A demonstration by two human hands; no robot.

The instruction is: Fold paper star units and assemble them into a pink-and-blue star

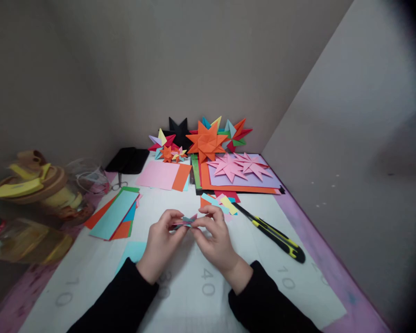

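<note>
Between the fingertips of both hands, just above the white mat (180,296), is a small folded paper piece (187,221) in pink and pale blue. My left hand (162,240) pinches its left side with thumb and fingers. My right hand (215,236) grips its right side the same way, and the fingers hide much of the piece. A light blue paper sheet (133,253) lies partly under my left wrist. Beyond my right hand are small coloured paper strips (218,202), with a yellow and black utility knife (270,233) to their right.
Folded paper stars (207,141) stand against the wall, and pink stars (228,167) lie on stacked sheets (241,189). Coloured rectangles (115,215), scissors (119,183) and a black case (128,160) are left. Jars (60,199) and a bottle (27,240) line the left edge.
</note>
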